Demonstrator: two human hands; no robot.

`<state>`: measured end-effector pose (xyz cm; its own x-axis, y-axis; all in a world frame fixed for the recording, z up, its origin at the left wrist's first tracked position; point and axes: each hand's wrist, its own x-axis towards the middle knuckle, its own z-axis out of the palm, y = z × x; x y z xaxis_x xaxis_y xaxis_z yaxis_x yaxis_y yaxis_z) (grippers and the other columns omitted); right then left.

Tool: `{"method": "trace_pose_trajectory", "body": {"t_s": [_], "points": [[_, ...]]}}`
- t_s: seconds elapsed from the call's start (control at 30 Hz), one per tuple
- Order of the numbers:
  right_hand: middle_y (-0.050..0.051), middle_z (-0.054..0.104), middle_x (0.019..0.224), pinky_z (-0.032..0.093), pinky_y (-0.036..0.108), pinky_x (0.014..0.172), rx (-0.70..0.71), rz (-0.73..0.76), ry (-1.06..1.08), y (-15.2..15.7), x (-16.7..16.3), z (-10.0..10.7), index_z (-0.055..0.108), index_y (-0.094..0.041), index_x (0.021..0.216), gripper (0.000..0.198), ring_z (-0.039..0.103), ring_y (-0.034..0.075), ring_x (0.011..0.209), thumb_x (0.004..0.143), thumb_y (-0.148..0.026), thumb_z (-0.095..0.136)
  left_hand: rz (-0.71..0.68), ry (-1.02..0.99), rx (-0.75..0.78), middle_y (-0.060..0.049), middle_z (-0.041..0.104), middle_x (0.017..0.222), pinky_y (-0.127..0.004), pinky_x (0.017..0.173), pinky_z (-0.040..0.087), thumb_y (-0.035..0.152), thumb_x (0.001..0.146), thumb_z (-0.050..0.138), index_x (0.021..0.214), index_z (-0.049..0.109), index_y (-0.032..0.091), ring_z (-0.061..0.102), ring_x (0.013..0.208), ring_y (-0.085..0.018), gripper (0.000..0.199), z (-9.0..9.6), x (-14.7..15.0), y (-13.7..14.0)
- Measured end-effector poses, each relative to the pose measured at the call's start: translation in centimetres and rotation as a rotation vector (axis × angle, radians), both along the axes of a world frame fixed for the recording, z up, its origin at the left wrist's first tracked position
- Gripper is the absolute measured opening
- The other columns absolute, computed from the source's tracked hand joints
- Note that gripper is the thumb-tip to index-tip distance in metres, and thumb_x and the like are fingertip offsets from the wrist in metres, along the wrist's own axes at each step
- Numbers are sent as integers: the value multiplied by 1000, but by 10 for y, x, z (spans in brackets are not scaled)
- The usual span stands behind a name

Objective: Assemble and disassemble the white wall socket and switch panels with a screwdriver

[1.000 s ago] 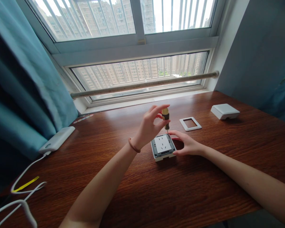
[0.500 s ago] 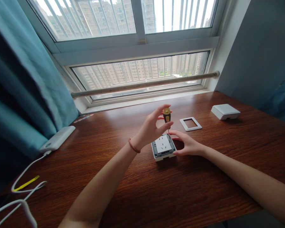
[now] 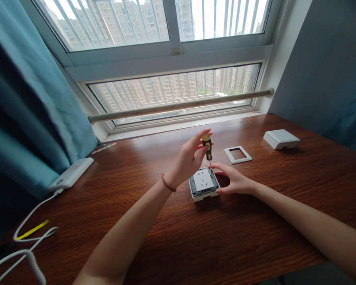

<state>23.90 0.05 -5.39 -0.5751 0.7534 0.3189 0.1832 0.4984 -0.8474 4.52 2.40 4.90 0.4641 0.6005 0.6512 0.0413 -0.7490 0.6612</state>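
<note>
My left hand [image 3: 192,155] is closed around a screwdriver [image 3: 208,149] with a yellow and black handle. The tool stands nearly upright, its thin shaft reaching down to the right side of a wall socket [image 3: 203,181]. White slotted face and grey mounting frame show on the socket, which sits on a white box base on the table. Fingers and thumb of my right hand [image 3: 230,180] grip the socket's right side. The exact contact of the screwdriver tip is too small to make out.
A white cover frame [image 3: 237,154] lies behind my right hand, and a closed white box [image 3: 281,139] is farther right. On the left are a white power bank [image 3: 71,174] with a cable and a yellow strip [image 3: 33,230]. The window [image 3: 178,95] rises beyond the wooden table [image 3: 166,245].
My left fingers and thumb have shifted on the screwdriver handle, the thumb drawing back to the left. The handle has turned slightly. The socket and my right hand stay in place.
</note>
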Motion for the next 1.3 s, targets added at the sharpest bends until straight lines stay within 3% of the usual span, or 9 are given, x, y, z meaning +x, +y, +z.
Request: {"method": "trace_pose_trajectory", "body": {"t_s": [0.23,0.33,0.53,0.67,0.77,0.87,1.07,1.17,1.3], "points": [[10,44,131,39,42,102,2,-7,-11,-1,-1,2,38,-23,130,78,41,26,123,62,-29,76,196,-89,93,-5,52,108,-29,80,51,24,65,75,103,57,23,52,98,-17,42,1,0,-1],[10,44,131,40,43,101,6,-5,-16,-1,-1,3,38,-23,130,78,42,26,123,63,-29,76,152,-115,46,-4,55,101,-28,82,50,19,72,68,104,57,22,55,93,-15,35,1,-1,1],[10,42,133,40,42,101,17,3,2,0,1,0,38,-24,130,77,41,27,124,63,-30,76,-64,-56,-76,-9,52,123,-36,91,47,13,85,50,127,39,26,56,107,-19,46,0,-1,4],[10,43,132,40,42,101,11,-1,-4,0,0,0,38,-24,130,78,41,27,124,62,-31,76,-35,-76,-27,-8,56,115,-37,91,47,17,77,63,119,45,25,57,104,-20,46,0,0,1],[10,44,131,39,42,101,7,-1,-9,0,0,2,38,-24,130,78,41,26,124,62,-30,76,109,-68,97,-6,55,111,-34,87,47,17,67,73,109,52,23,53,106,-20,48,3,0,-3],[9,43,132,39,42,101,7,2,-5,-1,0,2,37,-25,131,78,41,26,124,63,-28,76,214,-34,169,-5,53,105,-30,79,49,18,71,69,106,58,23,53,98,-17,38,6,0,-3],[9,43,132,39,41,101,6,-3,-9,-1,0,1,37,-25,131,79,40,26,124,62,-29,76,51,33,120,-9,53,118,-33,86,48,9,82,51,127,43,25,51,107,-19,48,3,0,0],[9,43,132,39,42,101,1,-2,-15,0,-1,2,37,-24,131,79,40,27,124,62,-29,76,85,15,151,-9,54,118,-36,88,46,15,78,61,123,46,25,50,110,-21,49,2,1,-1],[9,43,131,39,42,101,9,1,-14,0,-2,2,38,-24,130,77,41,26,123,63,-29,76,190,-31,142,-6,54,106,-30,77,49,23,67,73,111,55,24,53,95,-18,47,3,2,-4]]}}
